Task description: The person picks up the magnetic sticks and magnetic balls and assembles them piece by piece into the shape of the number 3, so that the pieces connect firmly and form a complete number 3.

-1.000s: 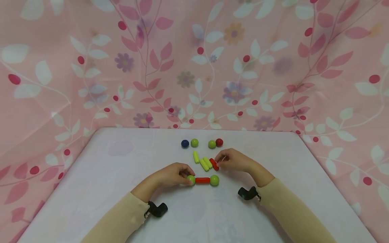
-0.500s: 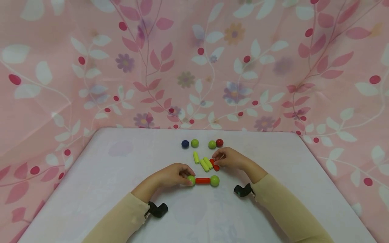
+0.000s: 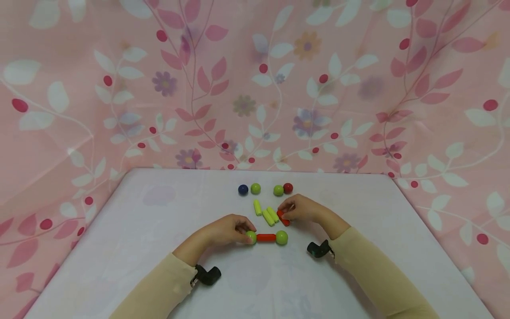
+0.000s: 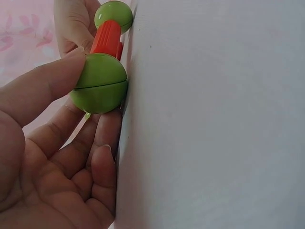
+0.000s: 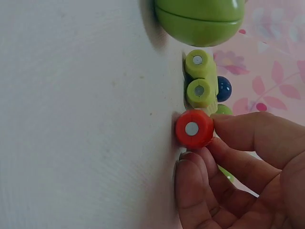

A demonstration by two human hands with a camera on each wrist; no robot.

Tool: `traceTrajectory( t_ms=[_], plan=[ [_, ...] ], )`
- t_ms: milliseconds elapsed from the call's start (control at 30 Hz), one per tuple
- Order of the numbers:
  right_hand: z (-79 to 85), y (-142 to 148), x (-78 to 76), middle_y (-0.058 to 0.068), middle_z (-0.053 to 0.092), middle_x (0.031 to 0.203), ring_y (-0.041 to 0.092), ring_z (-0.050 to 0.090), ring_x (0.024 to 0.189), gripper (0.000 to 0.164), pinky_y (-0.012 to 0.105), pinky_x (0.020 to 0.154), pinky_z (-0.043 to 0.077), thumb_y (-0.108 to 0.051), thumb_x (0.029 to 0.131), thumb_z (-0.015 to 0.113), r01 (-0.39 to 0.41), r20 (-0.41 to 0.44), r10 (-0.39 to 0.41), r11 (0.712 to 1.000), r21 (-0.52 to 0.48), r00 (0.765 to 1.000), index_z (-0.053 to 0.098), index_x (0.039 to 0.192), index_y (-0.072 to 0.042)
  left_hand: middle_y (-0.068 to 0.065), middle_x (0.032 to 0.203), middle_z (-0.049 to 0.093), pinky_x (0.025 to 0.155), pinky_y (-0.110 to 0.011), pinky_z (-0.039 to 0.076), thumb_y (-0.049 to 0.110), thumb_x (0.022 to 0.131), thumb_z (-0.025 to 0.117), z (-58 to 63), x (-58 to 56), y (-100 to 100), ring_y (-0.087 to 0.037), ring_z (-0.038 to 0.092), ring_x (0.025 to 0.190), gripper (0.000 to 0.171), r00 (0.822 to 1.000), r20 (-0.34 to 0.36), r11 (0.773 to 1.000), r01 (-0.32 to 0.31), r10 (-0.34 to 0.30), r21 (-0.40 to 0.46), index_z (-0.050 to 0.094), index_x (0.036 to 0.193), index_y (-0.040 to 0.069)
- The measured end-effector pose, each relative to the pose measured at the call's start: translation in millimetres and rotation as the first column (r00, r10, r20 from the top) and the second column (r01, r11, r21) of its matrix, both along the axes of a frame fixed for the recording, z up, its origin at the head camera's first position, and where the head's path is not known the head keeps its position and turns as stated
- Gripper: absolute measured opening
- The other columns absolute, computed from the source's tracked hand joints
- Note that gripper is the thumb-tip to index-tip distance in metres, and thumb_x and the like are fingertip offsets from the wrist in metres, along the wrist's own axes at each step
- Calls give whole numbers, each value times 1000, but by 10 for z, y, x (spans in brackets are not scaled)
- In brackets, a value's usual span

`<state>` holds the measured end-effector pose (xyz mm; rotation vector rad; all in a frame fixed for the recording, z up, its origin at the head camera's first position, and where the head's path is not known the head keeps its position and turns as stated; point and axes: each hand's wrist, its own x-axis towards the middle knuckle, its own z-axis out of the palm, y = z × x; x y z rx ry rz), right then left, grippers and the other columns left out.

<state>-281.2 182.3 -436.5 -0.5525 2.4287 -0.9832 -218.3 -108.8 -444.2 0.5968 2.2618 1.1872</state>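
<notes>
Between thumb and fingers, my left hand (image 3: 229, 229) pinches a green ball (image 4: 99, 83) at the left end of a joined piece lying on the table. That piece runs on through a red rod (image 3: 266, 238) to a second green ball (image 3: 281, 237). Behind it and to the right, my right hand (image 3: 304, 208) pinches another red rod (image 5: 194, 129) by its sides. A silvery disc shows in this rod's end face in the right wrist view. Two yellow-green rods (image 3: 270, 215) lie side by side just left of the pinched rod, and a third yellow-green rod (image 3: 257, 207) lies apart from them.
At the back of the white table (image 3: 179, 283), a dark blue ball (image 3: 243, 189) sits beside a green ball (image 3: 255, 188). Right of them, another green ball (image 3: 278, 190) is next to a red ball (image 3: 288, 188). A pink floral cloth (image 3: 247, 88) hangs behind the table.
My right hand has shifted slightly left onto the red rod, and the rod has moved a little right and nearer, away from the yellow-green rods. My left hand keeps its hold.
</notes>
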Motion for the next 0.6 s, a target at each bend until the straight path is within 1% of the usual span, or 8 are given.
traceTrajectory(
  t_ms=[133,300,433,600],
  plan=[
    [7,-6,10,1,68,93,15,59,81,24,28,72,51,-9,90,72,17,8,-17,1000,9,1000,73,114,-4,4,99,67,86,-33,47,21,86,81,-6,-4,0,-15,58,93,27,1000,-1,1000,2,-2,5,71,109,14],
    [-6,-13,13,1,69,91,14,60,78,24,28,71,52,-14,90,76,47,23,-47,999,-1,999,73,111,-3,4,99,67,85,-32,48,21,86,81,-15,-12,1,-15,58,93,27,1000,10,1000,3,-3,15,71,110,14],
    [-25,-19,6,1,68,89,14,60,76,25,28,71,51,-12,87,78,62,21,-62,998,3,998,73,110,-4,5,99,67,86,-32,48,21,86,81,-12,-11,0,-15,59,94,26,1000,13,1000,0,0,19,71,110,14],
    [-17,-26,8,1,68,87,14,61,75,22,28,70,51,-11,87,78,82,31,-83,997,14,996,73,108,-4,5,99,67,86,-32,48,20,86,81,-11,-9,-2,-15,59,94,27,1000,9,1000,1,-2,23,71,110,13]
  ],
)
